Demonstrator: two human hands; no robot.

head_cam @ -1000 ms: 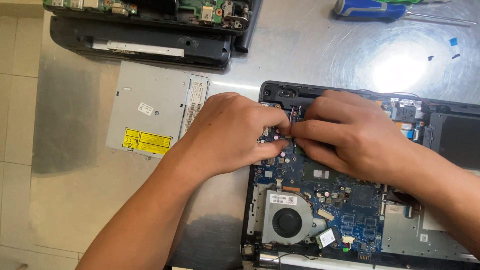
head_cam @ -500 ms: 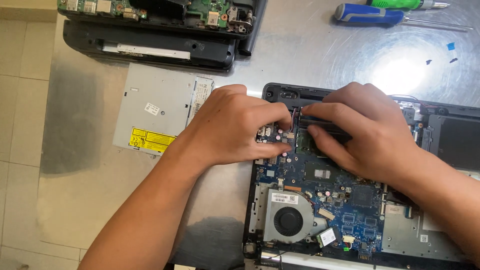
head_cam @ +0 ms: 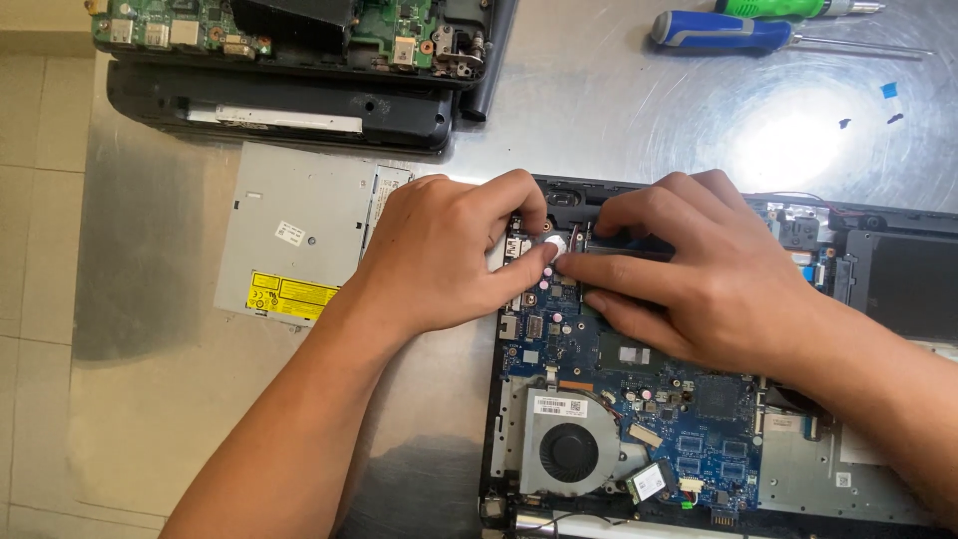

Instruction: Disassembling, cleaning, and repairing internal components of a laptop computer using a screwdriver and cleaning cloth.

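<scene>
Pinching a little round silver coin cell [head_cam: 552, 246] between my left hand [head_cam: 449, 255] thumb and right hand [head_cam: 699, 279] fingertip, both sets of fingers pressed close at the far-left corner of the open laptop's blue motherboard [head_cam: 639, 399], near the worktop's [head_cam: 619, 110] middle, so it won't slip.

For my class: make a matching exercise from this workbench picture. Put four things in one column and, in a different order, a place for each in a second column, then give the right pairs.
Things
1. cooling fan
2. blue-handled screwdriver
3. silver optical drive
4. small round silver part

Places
A. between the fingertips of the left hand and the right hand
B. lower part of the blue circuit board
C. far edge of the metal table, upper right
D. flat on the table, left of the open laptop

Pairs: 1-B, 2-C, 3-D, 4-A
</scene>
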